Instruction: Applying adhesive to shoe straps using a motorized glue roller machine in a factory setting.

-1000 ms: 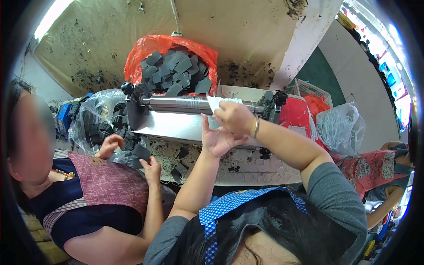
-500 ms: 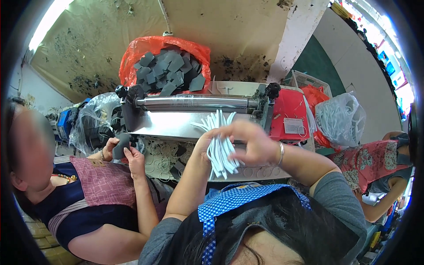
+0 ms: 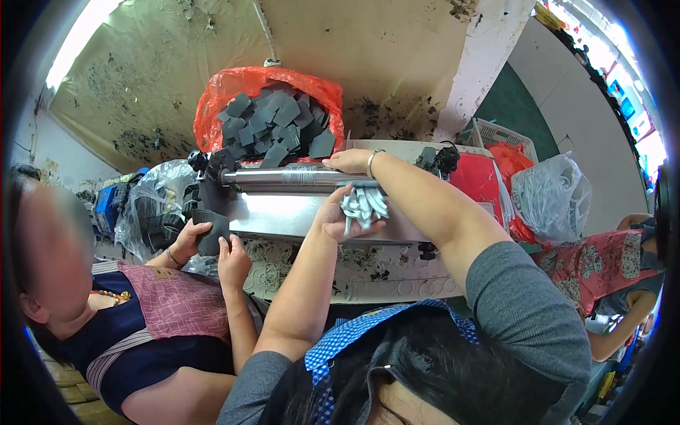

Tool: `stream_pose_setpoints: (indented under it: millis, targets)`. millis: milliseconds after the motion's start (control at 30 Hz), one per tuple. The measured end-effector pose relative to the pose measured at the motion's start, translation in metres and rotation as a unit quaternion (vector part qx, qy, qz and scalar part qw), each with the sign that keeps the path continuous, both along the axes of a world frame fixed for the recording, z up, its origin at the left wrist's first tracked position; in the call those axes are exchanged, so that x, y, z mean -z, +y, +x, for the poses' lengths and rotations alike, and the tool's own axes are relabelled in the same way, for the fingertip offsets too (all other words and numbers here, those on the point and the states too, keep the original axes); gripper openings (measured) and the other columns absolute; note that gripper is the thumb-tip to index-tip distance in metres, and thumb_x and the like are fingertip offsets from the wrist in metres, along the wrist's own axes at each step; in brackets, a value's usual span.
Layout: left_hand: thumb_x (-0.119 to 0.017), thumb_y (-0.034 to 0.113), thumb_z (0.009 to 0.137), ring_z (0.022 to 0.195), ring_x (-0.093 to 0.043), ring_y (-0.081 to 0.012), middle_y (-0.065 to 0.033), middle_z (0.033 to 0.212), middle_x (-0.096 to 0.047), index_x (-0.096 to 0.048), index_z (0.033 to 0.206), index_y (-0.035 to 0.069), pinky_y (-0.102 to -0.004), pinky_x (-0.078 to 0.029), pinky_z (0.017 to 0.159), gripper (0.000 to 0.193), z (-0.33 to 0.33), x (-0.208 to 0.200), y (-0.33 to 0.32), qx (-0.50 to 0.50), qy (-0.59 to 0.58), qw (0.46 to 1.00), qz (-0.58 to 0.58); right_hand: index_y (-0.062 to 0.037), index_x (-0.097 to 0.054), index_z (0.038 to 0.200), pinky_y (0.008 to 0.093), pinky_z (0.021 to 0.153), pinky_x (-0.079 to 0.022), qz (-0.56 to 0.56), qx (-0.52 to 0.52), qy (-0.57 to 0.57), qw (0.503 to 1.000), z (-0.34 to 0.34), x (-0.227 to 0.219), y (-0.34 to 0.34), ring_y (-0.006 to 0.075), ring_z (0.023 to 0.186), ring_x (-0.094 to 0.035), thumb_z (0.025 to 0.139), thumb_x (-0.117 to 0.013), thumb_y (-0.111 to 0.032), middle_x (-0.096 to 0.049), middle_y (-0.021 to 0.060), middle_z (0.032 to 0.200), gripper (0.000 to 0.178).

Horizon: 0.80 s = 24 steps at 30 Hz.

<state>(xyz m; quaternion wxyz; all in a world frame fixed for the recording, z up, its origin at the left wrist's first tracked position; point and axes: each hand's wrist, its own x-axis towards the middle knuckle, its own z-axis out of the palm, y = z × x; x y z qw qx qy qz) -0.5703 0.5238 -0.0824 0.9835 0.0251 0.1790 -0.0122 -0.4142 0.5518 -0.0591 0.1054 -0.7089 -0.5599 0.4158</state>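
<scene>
A bundle of pale bluish-white soft strips [image 3: 365, 204] rests in my left hand [image 3: 331, 218], its fingers curled under and round it. The strips' ends flop over toward the right. My right hand [image 3: 349, 161], with a bracelet at the wrist, reaches beyond the bundle to the far side of the shiny metal roller [image 3: 273, 177]. Its fingers stretch leftward along the roller's top and seem to hold nothing; the fingertips partly blend with the metal. Below the roller is a flat silvery plate [image 3: 280, 214], just in front of which my left hand hovers.
Behind the roller stands a red plastic bag [image 3: 212, 106] heaped with dark grey pieces [image 3: 273, 127]. At left, a co-worker's hands [image 3: 230, 262] hold a dark grey piece [image 3: 211, 228]. Thin rings and scraps [image 3: 265, 262] litter the near ledge. A clear bag [image 3: 551, 195] stands right.
My right hand has left the strips and moved up and left to the roller. The bundle, upright and fanned before, now lies folded over in my left hand.
</scene>
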Motion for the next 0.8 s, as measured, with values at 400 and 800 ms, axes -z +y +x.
stream_pose_setpoints:
  millis: [400, 800]
  targets:
    - [-0.04, 0.042, 0.091, 0.12, -0.044, -0.0355, -0.0234, 0.133, -0.039, -0.034, 0.132, -0.002, -0.0495, -0.039, 0.095, 0.061, -0.061, -0.047, 0.009, -0.013, -0.215, 0.915, 0.341, -0.0103, -0.065, 0.097, 0.0361, 0.087, -0.042, 0.115, 0.002, -0.082, 0.99, 0.013, 0.003, -0.006, 0.0286, 0.097, -0.058, 0.081, -0.048, -0.055, -0.062, 0.0156, 0.102, 0.05]
    - [-0.042, 0.061, 0.081, 0.115, -0.045, -0.0322, -0.0197, 0.129, -0.044, -0.038, 0.129, -0.004, -0.0399, -0.036, 0.099, 0.081, 0.041, -0.023, -0.102, -0.111, -0.191, 0.913, 0.344, -0.0033, -0.059, 0.085, 0.04, 0.068, -0.046, 0.486, 0.3, 0.112, 0.813, -0.051, -0.084, -0.21, 0.0328, 0.073, -0.058, 0.074, -0.067, -0.03, -0.059, 0.0174, 0.08, 0.03]
